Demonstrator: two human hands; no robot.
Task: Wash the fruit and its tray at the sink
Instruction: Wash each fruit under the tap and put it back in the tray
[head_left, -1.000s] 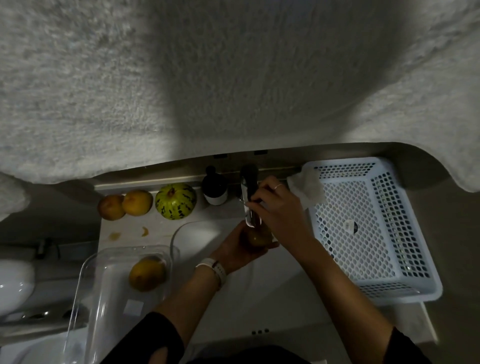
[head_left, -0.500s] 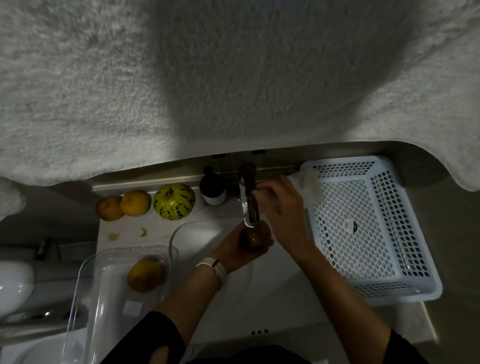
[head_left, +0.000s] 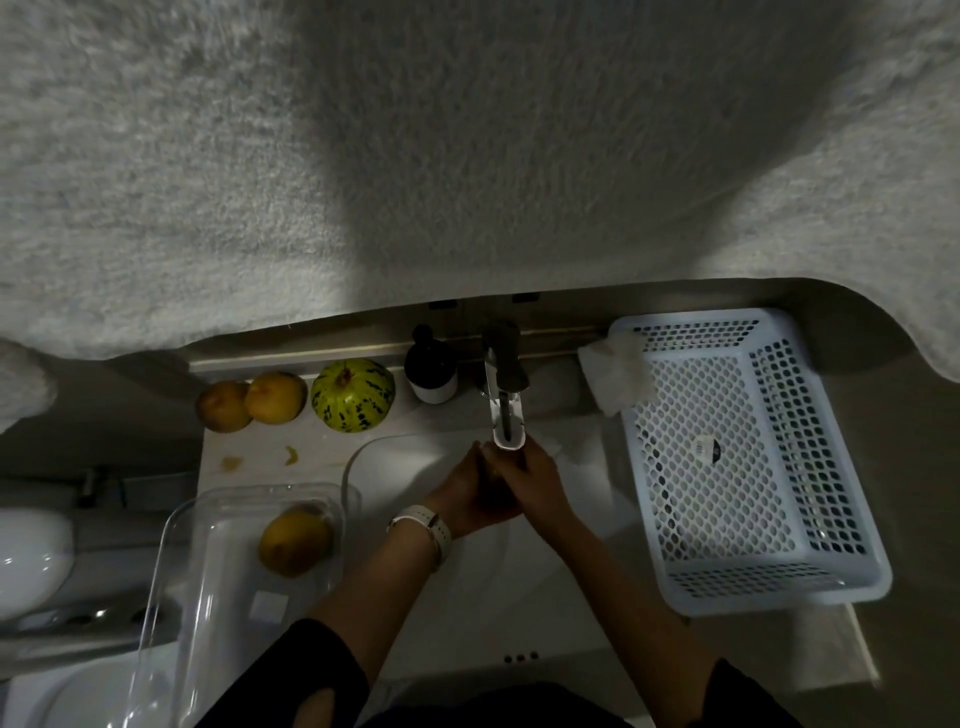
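The head view looks down past a wide grey fluffy cloth (head_left: 467, 156) that hangs across the upper half and hides everything behind the faucet (head_left: 506, 400). Taking that faucet as your landmark: a dark pump bottle (head_left: 430, 366) stands just left of it, then a green-striped melon (head_left: 353, 395), then two brown-yellow pears (head_left: 275, 397) touching each other at the far left of the back ledge. Right of the faucet sits a white perforated basket (head_left: 748, 457), with a crumpled white tissue (head_left: 615, 376) draped on its near-left corner.

Directly under the spout, over the white sink (head_left: 395, 457), your left hand (head_left: 467, 493) and right hand (head_left: 530, 480) are cupped together around a fruit (head_left: 493, 467). The fingers of both curl round it and cover nearly all of it, so you cannot tell which way it points or how its long axis lies. A white watch band (head_left: 423, 525) circles your left wrist.

Left of the faucet and nearer you, the clear plastic tray (head_left: 208, 545) lies with its long axis running from the sink's edge toward you; one yellow pear (head_left: 293, 540) sits in its far end.

The tabletop (head_left: 260, 447) is pale, with two small yellowish scraps left of the sink. The room is dim.
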